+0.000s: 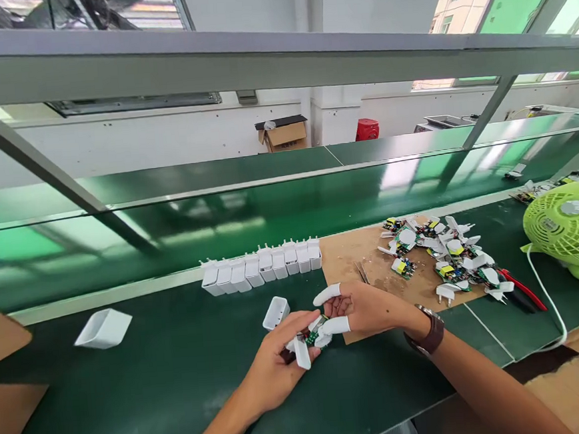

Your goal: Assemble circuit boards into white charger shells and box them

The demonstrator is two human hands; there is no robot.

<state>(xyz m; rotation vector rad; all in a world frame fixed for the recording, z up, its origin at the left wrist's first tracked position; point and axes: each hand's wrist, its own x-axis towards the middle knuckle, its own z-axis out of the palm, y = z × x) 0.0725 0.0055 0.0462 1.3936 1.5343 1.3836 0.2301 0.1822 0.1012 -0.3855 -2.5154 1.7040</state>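
Note:
My left hand (278,361) grips a small green circuit board (310,338) with white plastic pieces on it, fingers closed around its lower left side. Close against the board's right side is my right hand (359,308), with white covers on two fingers. Those covered fingers are apart, the lower one touching or almost touching the board and the upper one above it. Just behind my left hand lies a white plastic charger housing (276,313). A row of white charger housings (263,266) with plug pins stands behind it.
A brown board (340,260) at right carries tweezers (362,273) and a pile of circuit boards (447,251). Red-handled pliers (526,290) and a green fan (574,231) are further right. Another white housing (104,328) lies left, near cardboard flaps (9,419). A metal rail crosses above.

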